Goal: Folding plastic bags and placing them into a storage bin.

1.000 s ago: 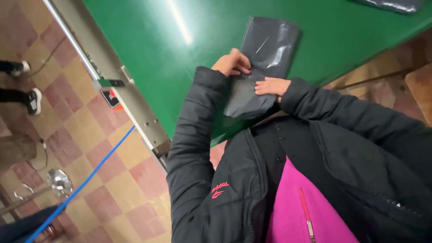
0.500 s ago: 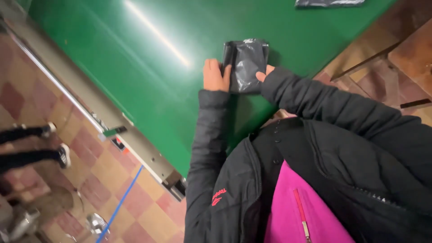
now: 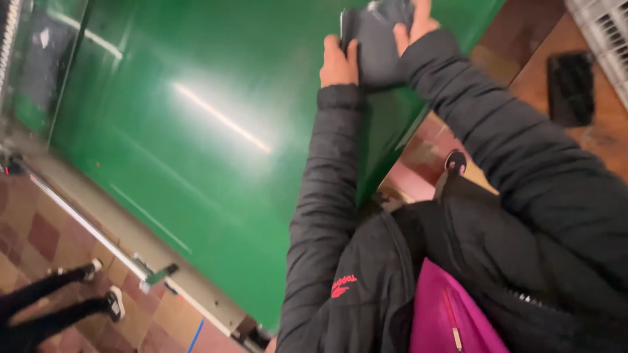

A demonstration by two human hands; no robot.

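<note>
Green tabletop [image 3: 196, 131]: smooth, glossy, streaked with reflected light, bounded along its lower-left side by a pale metal edge rail [image 3: 98, 229]. One dark grey plastic mailer bag [image 3: 376, 46] lies flat on it near the far right edge, partly cut off by the frame top. No other item can be made out on the green surface.

Both hands [image 3: 376, 49] outstretched, arms extended forward

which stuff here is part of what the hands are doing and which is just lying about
In hand: dark plastic bag, left hand, right hand, green belt.
Lying about: black pad, white crate.
</note>
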